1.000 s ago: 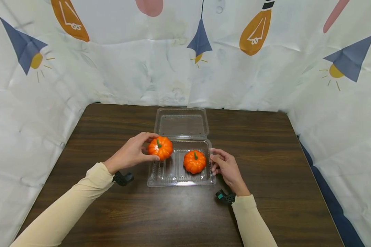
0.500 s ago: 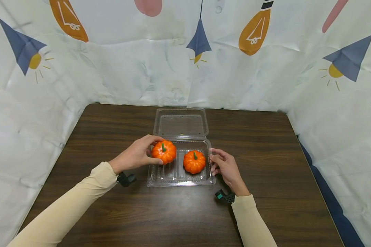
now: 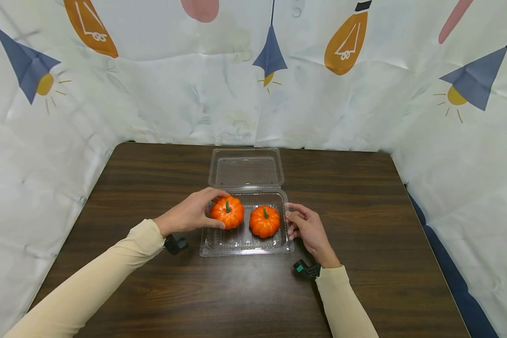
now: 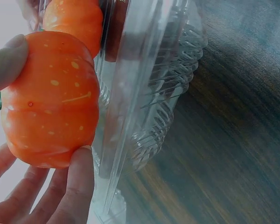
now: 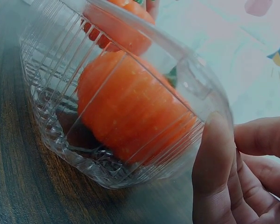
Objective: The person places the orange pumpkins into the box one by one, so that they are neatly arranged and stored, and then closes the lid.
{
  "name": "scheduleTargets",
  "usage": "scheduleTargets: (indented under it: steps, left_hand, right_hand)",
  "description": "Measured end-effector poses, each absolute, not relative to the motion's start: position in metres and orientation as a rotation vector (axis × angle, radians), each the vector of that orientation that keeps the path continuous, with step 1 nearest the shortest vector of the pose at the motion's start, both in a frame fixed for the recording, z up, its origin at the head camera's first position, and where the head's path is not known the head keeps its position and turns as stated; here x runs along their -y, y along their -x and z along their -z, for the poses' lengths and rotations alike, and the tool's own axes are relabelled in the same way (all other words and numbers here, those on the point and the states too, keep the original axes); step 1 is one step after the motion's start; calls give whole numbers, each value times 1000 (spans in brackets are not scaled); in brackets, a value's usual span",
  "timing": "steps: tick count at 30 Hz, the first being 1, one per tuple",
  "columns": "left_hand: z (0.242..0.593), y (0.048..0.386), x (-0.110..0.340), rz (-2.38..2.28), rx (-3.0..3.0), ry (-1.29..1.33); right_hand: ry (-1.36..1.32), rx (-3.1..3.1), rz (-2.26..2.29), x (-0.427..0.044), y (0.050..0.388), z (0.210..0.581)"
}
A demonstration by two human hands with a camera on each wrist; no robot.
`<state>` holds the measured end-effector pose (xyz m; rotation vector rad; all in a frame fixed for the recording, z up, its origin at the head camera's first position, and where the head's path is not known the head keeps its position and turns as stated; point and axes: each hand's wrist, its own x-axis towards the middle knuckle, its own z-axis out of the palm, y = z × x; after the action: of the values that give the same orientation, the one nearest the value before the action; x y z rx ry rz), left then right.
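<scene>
My left hand (image 3: 194, 213) grips a small orange pumpkin (image 3: 227, 212) between thumb and fingers, over the left half of a clear plastic clamshell container (image 3: 245, 253). In the left wrist view this pumpkin (image 4: 51, 102) hangs above the rim, its green stem turned away. A second pumpkin (image 3: 264, 222) sits inside the container's right half, and the right wrist view shows it (image 5: 130, 112) through the ribbed wall. With thumb and fingertips my right hand (image 3: 310, 230) pinches the container's right rim. The clear lid (image 3: 246, 169) lies folded back, away from me.
The container stands on a dark wood-grain table (image 3: 342, 197). Behind and beside the table hangs a white curtain (image 3: 173, 103) with printed lamps and bulbs. A black wrist camera (image 3: 176, 244) sits under the left wrist, another (image 3: 307, 269) by the right.
My left hand has moved right and slightly toward me, carrying its pumpkin farther over the container and closer to the other pumpkin. The right hand has kept its place at the rim.
</scene>
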<state>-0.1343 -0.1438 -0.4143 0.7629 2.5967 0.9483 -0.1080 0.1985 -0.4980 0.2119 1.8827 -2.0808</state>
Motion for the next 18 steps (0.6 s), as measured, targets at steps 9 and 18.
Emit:
scheduleTargets:
  steps: [9,18]
  left_hand:
    - [417,136,139,-894,-2557,-796]
    - [414,140,136,-782,-2533,-845]
  right_hand:
    - [-216,-1888,2080,-198,108,499]
    - [-220,-1886,2082,-198,109,500]
